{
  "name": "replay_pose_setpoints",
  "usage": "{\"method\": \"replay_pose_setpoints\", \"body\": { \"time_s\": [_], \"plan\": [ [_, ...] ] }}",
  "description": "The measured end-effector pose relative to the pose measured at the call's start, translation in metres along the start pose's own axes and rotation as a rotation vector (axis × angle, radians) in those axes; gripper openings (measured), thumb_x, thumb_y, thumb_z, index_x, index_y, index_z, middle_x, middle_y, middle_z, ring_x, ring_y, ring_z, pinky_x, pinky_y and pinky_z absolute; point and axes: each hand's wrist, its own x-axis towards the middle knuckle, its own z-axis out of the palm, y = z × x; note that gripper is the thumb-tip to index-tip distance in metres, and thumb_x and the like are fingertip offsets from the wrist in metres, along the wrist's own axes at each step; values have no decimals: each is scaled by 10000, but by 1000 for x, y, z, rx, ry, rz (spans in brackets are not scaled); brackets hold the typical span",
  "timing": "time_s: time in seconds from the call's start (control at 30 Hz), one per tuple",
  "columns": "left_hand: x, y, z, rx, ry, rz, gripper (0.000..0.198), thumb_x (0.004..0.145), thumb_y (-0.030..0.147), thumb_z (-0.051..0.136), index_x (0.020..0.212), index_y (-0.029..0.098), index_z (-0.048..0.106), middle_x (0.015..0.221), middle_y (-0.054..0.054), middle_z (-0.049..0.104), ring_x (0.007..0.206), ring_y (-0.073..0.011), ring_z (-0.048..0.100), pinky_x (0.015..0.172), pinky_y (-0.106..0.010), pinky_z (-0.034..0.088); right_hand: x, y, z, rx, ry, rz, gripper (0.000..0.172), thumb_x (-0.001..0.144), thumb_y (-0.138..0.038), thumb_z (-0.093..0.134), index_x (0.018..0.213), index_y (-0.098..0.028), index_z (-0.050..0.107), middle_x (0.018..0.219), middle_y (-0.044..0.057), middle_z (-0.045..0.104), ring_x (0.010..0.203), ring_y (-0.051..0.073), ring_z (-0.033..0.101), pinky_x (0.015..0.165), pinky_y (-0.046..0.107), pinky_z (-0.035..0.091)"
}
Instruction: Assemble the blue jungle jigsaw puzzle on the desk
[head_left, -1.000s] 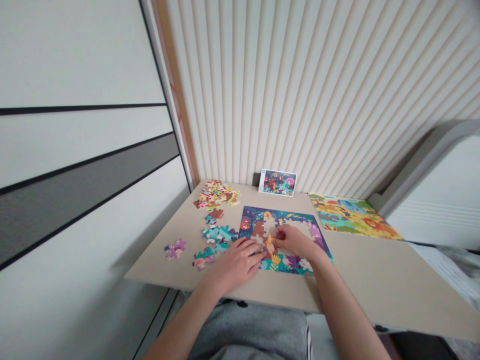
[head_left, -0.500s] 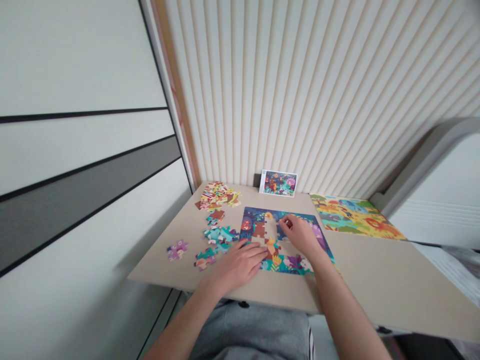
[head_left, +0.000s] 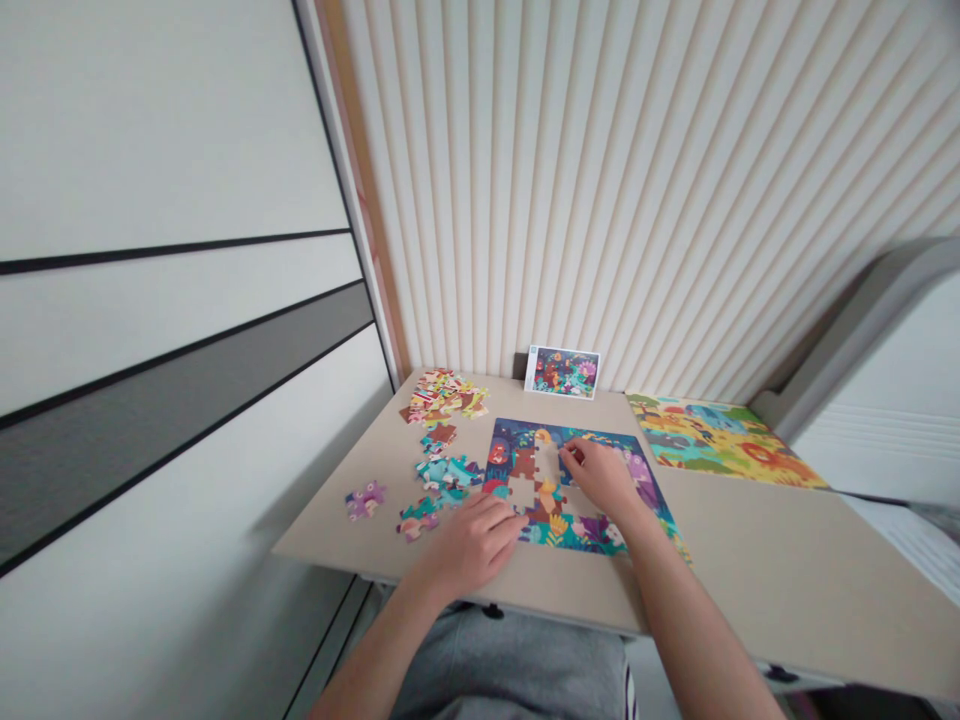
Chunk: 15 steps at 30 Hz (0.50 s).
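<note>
A partly assembled jigsaw puzzle (head_left: 515,431) with a dark blue border lies on the table, with bare gaps showing in its middle. My left hand (head_left: 484,540) rests at its lower left corner, fingers stretched out and lying flat, the tips on the puzzle's edge. Over the middle of the puzzle, my right hand (head_left: 600,475) has its fingertips pinched together at a dark blue puzzle piece beside the upper gap; the fingers cover most of that piece. Loose teal pieces (head_left: 448,472) lie just left of the puzzle, near my left hand.
A picture card (head_left: 562,372) leans upright at the back wall. Red and yellow pieces (head_left: 442,396) are heaped at the back left; purple pieces (head_left: 365,499) lie near the left edge. Another colourful animal puzzle (head_left: 720,435) lies flat at the right, by a grey-white panel (head_left: 877,380).
My left hand has drawn back slightly toward the near left, uncovering more of the lower left gap. My right hand stays at nearly the same spot. The whole view has shifted a little.
</note>
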Motion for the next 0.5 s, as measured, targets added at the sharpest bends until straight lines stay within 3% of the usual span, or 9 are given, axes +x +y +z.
{"method": "replay_pose_setpoints", "body": {
  "time_s": [0.1, 0.2, 0.37, 0.5],
  "plan": [
    [-9, 0, -6, 63, 12, 19, 300, 992, 158, 491, 1241, 221, 645, 1035, -81, 694, 1056, -236, 636, 1030, -457, 488, 0, 1, 1, -16, -6, -4, 257, 1009, -362, 502, 980, -227, 718, 880, 64, 756, 783, 204, 676, 635, 272, 327],
    [-16, -16, -20, 111, 61, -72, 327, 1008, 189, 469, 1286, 248, 631, 1115, -82, 694, 1111, -240, 625, 1038, -447, 480, -1, 0, 2, -28, -11, -5, 267, 1009, -362, 498, 975, -226, 725, 891, 74, 757, 800, 212, 683, 642, 274, 339],
    [-7, -86, -40, 255, 81, -452, 322, 1024, 277, 442, 1268, 218, 643, 1212, -101, 684, 1155, -254, 610, 1030, -420, 473, -2, -1, 3, -31, -22, -7, 274, 1010, -369, 501, 963, -223, 728, 889, 77, 762, 815, 214, 695, 651, 272, 352],
    [12, -133, -38, 359, -77, -661, 365, 978, 384, 535, 1268, 188, 636, 1223, -139, 691, 1199, -302, 596, 1016, -429, 460, -2, 0, 4, -39, -22, -2, 271, 1012, -372, 500, 950, -228, 721, 875, 74, 760, 804, 215, 694, 650, 272, 351]
  ]
}}
